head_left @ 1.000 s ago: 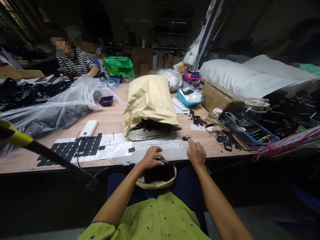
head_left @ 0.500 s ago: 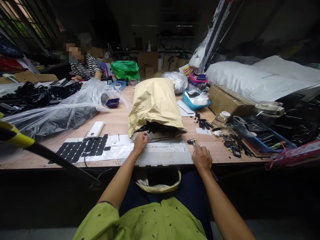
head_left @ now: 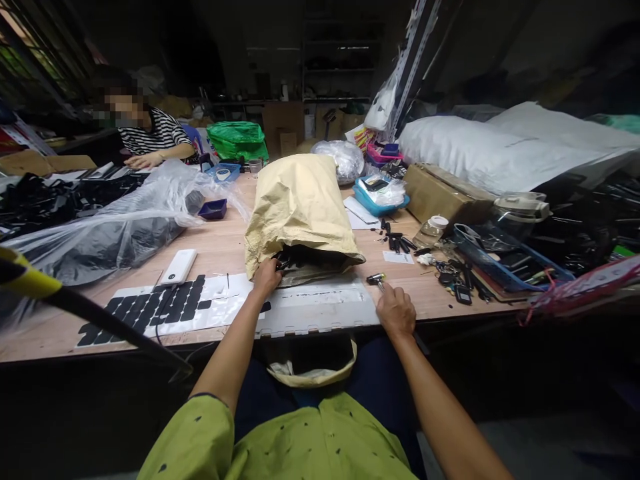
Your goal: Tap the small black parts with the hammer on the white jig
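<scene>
A tan woven sack (head_left: 300, 197) lies on the bench with its open mouth towards me, and dark parts (head_left: 313, 256) show inside. My left hand (head_left: 267, 277) is at the left corner of that mouth, fingers closed against the black parts; what they pinch is unclear. In my right hand (head_left: 397, 310) is the handle of a small hammer (head_left: 376, 279), its head dark with a yellowish tip, held low over the bench. Between my hands lies a pale grey board (head_left: 320, 310). A small black piece (head_left: 266, 307) sits beside my left wrist.
Black pads on a white sheet (head_left: 215, 310) and a white power bank (head_left: 180, 267) are on the left, near a clear plastic bag (head_left: 120, 233). To the right are black parts (head_left: 399, 241), a jar (head_left: 431, 231) and a blue tray (head_left: 515, 263). A co-worker (head_left: 155, 137) sits far left.
My left hand has moved left and forward, onto the black parts at the sack's mouth. A small black piece now shows beside my left wrist. My right hand still holds the hammer.
</scene>
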Motion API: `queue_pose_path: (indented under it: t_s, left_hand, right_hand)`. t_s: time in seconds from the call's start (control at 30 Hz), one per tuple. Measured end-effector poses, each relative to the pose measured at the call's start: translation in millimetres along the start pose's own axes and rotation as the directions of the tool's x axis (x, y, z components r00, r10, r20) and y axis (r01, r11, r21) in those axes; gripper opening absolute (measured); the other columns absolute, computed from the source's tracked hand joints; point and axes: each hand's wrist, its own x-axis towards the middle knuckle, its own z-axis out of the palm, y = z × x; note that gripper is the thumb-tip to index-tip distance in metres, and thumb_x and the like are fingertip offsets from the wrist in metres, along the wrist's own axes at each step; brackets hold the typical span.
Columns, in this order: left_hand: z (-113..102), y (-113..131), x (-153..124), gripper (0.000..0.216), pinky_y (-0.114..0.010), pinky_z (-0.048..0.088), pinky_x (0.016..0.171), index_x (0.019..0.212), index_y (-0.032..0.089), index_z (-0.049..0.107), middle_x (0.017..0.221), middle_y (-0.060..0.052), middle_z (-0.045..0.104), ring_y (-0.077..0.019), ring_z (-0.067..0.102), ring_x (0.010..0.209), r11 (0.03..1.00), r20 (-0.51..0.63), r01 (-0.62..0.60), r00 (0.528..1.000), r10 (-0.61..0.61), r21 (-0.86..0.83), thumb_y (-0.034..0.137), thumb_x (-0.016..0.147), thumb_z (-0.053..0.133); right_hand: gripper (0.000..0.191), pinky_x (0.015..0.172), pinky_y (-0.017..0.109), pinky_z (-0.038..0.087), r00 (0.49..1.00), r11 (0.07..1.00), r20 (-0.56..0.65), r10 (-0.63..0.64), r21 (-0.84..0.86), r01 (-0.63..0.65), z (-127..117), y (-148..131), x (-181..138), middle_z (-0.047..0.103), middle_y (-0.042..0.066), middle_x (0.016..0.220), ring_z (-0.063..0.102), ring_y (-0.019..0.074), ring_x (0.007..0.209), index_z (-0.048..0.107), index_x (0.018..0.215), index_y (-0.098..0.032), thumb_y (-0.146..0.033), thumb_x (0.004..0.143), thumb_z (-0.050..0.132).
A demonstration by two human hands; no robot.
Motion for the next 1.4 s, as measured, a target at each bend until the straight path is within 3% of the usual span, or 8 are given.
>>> queue_pose_path:
  t_s: [0.1, 0.2, 0.33, 0.5, 0.73, 0.97, 1.17, 1.4]
  left_hand:
    - [8, 4, -14, 0.018, -0.033, 0.051, 0.079, 0.089, 0.021, 0.07, 0.089, -0.004, 0.069, -0.0225, 0.064, 0.086, 0.943, -0.001, -0.097, 0.995, 0.103, -0.317, 0.025, 0.072, 0.071]
    - [22, 18, -32, 0.022, -0.028, 0.05, 0.069, 0.086, 0.02, 0.066, 0.076, 0.001, 0.066, -0.0162, 0.061, 0.07, 0.776, 0.087, -0.054, 0.986, 0.139, -0.628, 0.031, 0.068, 0.072]
    - [46, 46, -56, 0.023, -0.026, 0.048, 0.065, 0.083, 0.019, 0.065, 0.072, 0.002, 0.065, -0.0136, 0.06, 0.066, 0.624, 0.198, 0.029, 0.959, 0.204, -0.781, 0.028, 0.064, 0.073]
    - [64, 65, -73, 0.019, -0.028, 0.049, 0.071, 0.084, 0.02, 0.068, 0.073, 0.002, 0.067, -0.0158, 0.061, 0.072, 0.735, 0.209, -0.05, 0.944, 0.256, -0.676, 0.021, 0.065, 0.073]
    - [66, 54, -76, 0.014, -0.036, 0.049, 0.086, 0.083, 0.023, 0.072, 0.088, -0.002, 0.069, -0.0221, 0.059, 0.091, 0.878, 0.082, -0.299, 0.932, 0.353, -0.373, 0.015, 0.073, 0.069]
    - [70, 54, -73, 0.019, -0.037, 0.046, 0.088, 0.093, 0.024, 0.076, 0.091, -0.003, 0.068, -0.023, 0.057, 0.095, 0.887, 0.127, -0.314, 0.919, 0.374, -0.339, 0.02, 0.076, 0.069]
    - [69, 57, -74, 0.022, -0.037, 0.045, 0.088, 0.096, 0.027, 0.077, 0.089, -0.003, 0.066, -0.0229, 0.055, 0.095, 0.885, 0.175, -0.29, 0.912, 0.37, -0.364, 0.021, 0.077, 0.07]
    - [69, 61, -74, 0.023, -0.037, 0.045, 0.089, 0.097, 0.025, 0.078, 0.089, -0.004, 0.066, -0.0227, 0.055, 0.094, 0.884, 0.197, -0.27, 0.911, 0.363, -0.382, 0.019, 0.076, 0.071]
  right_hand:
    - [0.032, 0.065, 0.03, 0.032, 1.0, 1.0, 0.019, 0.009, 0.007, -0.009, 0, -2, 0, 0.056, 0.008, 0.086, 0.049, 0.0212, 0.08, 0.069, 0.113, -0.019, -0.018, 0.087, 0.051]
    - [0.033, 0.066, 0.03, 0.033, 1.0, 1.0, 0.025, 0.017, -0.006, -0.017, -1, -4, 1, 0.056, 0.009, 0.086, 0.049, 0.0216, 0.081, 0.069, 0.114, -0.019, -0.018, 0.087, 0.05]
    - [0.034, 0.067, 0.031, 0.034, 0.999, 1.0, 0.041, 0.021, -0.022, -0.02, -2, -7, 2, 0.057, 0.01, 0.088, 0.049, 0.0225, 0.083, 0.068, 0.116, -0.019, -0.018, 0.087, 0.051]
    - [0.035, 0.067, 0.031, 0.033, 0.998, 0.999, 0.051, 0.023, -0.029, -0.022, -5, -10, 3, 0.057, 0.009, 0.088, 0.05, 0.0225, 0.084, 0.068, 0.117, -0.019, -0.017, 0.087, 0.051]
    - [0.035, 0.067, 0.031, 0.034, 0.996, 0.999, 0.077, 0.033, -0.011, -0.032, -8, -12, 4, 0.058, 0.009, 0.089, 0.05, 0.0221, 0.084, 0.068, 0.118, -0.019, -0.017, 0.088, 0.05]
    - [0.036, 0.073, 0.03, 0.043, 0.985, 0.954, 0.142, 0.103, 0.268, -0.138, -18, -11, 3, 0.065, 0.009, 0.093, 0.057, 0.0211, 0.086, 0.071, 0.115, -0.021, -0.014, 0.086, 0.05]
    - [0.036, 0.079, 0.033, 0.053, 0.986, 0.736, 0.159, -0.04, 0.672, -0.079, -39, -38, -21, 0.073, 0.009, 0.104, 0.065, 0.0208, 0.089, 0.072, 0.113, -0.021, -0.025, 0.09, 0.044]
    - [0.035, 0.089, 0.036, 0.054, 0.985, 0.663, 0.161, -0.065, 0.745, -0.078, -57, -57, -30, 0.075, 0.01, 0.106, 0.068, 0.0215, 0.096, 0.073, 0.111, -0.021, -0.027, 0.089, 0.047]
